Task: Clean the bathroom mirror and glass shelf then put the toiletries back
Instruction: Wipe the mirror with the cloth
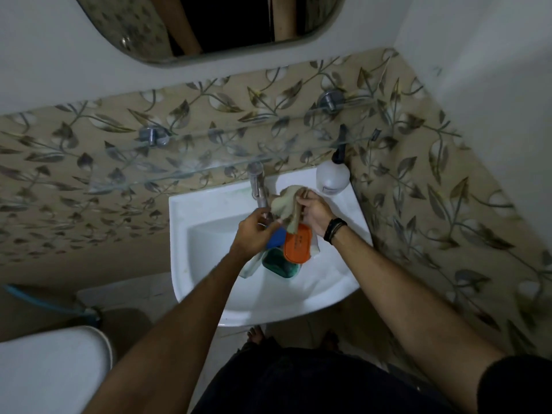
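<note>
Over the white corner sink, a beige cloth is pinched by the right hand; the left hand is curled beside the tap, seemingly to wet it. Toiletries, including an orange lid, are parked in the basin, so the glass shelf is bare and smeary

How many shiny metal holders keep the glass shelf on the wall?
2. One metal holder is on the left, above the sink's left edge. The other metal holder is further right, above the spray bottle.
</note>
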